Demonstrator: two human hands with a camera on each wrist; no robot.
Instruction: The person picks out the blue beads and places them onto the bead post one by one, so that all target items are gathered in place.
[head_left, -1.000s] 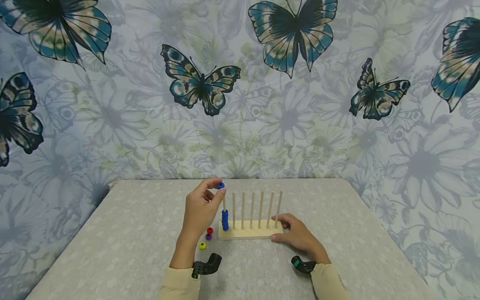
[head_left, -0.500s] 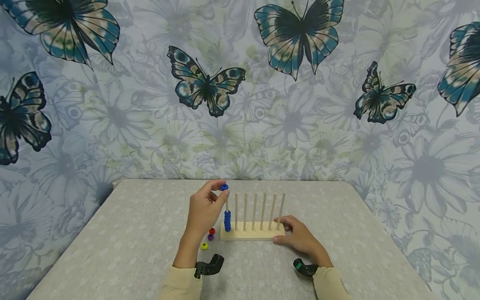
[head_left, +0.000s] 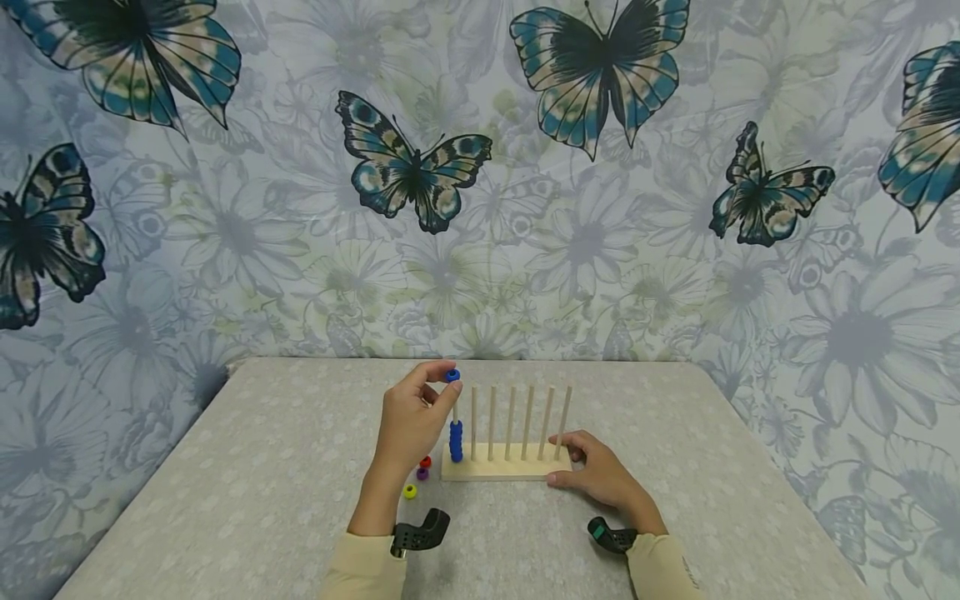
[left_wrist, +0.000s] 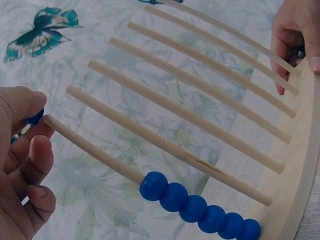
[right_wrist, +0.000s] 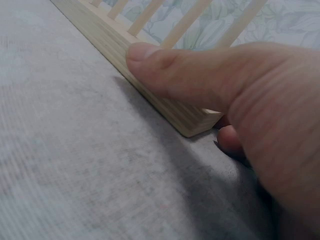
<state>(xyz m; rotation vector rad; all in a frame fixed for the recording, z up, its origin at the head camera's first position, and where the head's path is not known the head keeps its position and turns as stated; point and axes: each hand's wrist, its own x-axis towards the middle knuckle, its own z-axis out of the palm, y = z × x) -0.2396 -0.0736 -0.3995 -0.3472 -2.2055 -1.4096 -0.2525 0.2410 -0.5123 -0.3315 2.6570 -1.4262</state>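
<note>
My left hand [head_left: 411,421] pinches a blue bead [head_left: 452,376] between thumb and forefinger, right at the tip of the leftmost peg [left_wrist: 95,149]. Lower on that same peg sits a stack of several blue beads [head_left: 456,442], reaching down to the wooden base [head_left: 502,468]. The other upright pegs [left_wrist: 200,102] of the rack are bare. At the base's right end, my right hand [head_left: 596,471] grips the wood, its thumb [right_wrist: 165,70] along the front edge and its fingers behind. The held bead is mostly covered by my fingers in the left wrist view.
Left of the base lie a red bead [head_left: 425,462], a purple bead [head_left: 422,473] and a yellow bead [head_left: 410,492] on the cloth-covered table [head_left: 262,492]. Behind the table rises a wall [head_left: 585,275] with butterfly and flower print.
The left hand with its blue bead has shifted slightly right and down relative to the peg tip, now lining up over it. The right hand keeps its grip on the base.
</note>
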